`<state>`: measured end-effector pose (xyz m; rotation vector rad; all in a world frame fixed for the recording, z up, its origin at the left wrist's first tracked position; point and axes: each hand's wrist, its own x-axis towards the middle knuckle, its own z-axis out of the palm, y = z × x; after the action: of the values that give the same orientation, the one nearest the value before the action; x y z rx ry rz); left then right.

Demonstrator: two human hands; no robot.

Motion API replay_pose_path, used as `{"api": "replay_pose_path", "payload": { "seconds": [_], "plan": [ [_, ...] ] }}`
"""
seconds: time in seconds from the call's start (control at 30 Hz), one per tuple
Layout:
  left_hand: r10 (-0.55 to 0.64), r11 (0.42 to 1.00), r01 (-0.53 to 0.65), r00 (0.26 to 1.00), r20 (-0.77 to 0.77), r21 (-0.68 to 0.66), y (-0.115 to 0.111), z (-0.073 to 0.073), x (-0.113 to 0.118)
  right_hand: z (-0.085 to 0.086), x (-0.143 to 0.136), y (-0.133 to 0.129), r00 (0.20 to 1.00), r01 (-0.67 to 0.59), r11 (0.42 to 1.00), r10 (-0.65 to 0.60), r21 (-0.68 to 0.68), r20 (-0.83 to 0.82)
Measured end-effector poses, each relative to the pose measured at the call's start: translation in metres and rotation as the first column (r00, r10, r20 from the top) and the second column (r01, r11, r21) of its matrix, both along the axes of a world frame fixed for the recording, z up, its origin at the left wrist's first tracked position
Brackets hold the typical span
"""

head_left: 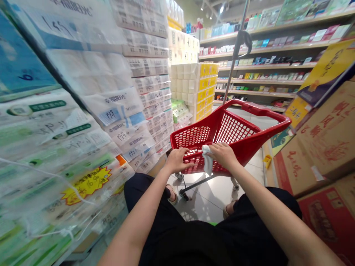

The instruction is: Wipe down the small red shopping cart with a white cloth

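1. At nine o'clock from the red cart (244, 142), green-and-white tissue packs (47, 122) are stacked close by, with a jagged yellow sign (86, 184) lower, between eight and nine.
2. Between nine and ten o'clock, a tall stack of white wrapped paper packs (155, 79) carries handwritten figures.
3. At eight o'clock, the left hand (176, 160) is half spread at the cart's near rim, thumb and fingers parted; I cannot tell whether it grips the rim.
4. Towards eleven o'clock stands a pale stack with yellow ends (205, 88).
5. Between seven and eight o'clock, a white cloth (207, 162) hangs down over the near wall of the cart, between the two hands.
6. Between six and seven o'clock, the right hand (223, 153) is closed on the upper part of the cloth, fingers bent at the rim.
7. At twelve o'clock, a grey pole (230, 74) rises beyond the cart.
8. At one o'clock, long shelves (263, 65) hold rows of small boxed goods.
9. Between three and four o'clock, printed cardboard boxes (313, 162) are stacked.
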<state>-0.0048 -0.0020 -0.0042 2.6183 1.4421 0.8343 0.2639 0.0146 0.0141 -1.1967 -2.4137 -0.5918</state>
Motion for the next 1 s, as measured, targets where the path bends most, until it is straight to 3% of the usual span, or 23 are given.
{"api": "replay_pose_path", "payload": {
  "seconds": [0.27,0.37,0.47,0.6,0.73,1.0],
  "plan": [
    [-0.023,0.999,0.026,0.997,-0.079,0.041,0.010,-0.006,-0.012,0.050,0.147,0.008,0.985,0.164,0.975,-0.171,0.150,0.036],
    [-0.021,0.998,0.026,0.996,-0.091,0.058,0.011,-0.006,-0.012,0.063,0.176,0.002,0.987,0.156,0.972,-0.161,0.176,0.010],
    [-0.031,0.998,0.035,0.995,-0.090,0.045,0.010,-0.006,-0.011,0.066,0.183,0.001,0.991,0.130,0.979,-0.133,0.158,0.004],
    [-0.022,0.999,0.024,0.997,-0.072,0.023,0.010,-0.005,-0.009,0.062,0.174,0.010,0.993,0.091,0.990,-0.098,0.107,0.068],
    [-0.003,1.000,0.004,0.997,-0.077,0.008,0.009,-0.005,-0.008,0.051,0.138,0.017,0.981,0.030,0.999,-0.035,0.031,0.190],
    [0.073,0.997,-0.071,0.996,-0.053,0.042,0.000,-0.010,0.008,-0.005,-0.014,-0.011,0.998,-0.040,0.999,0.039,0.018,0.056]
  ]
}}
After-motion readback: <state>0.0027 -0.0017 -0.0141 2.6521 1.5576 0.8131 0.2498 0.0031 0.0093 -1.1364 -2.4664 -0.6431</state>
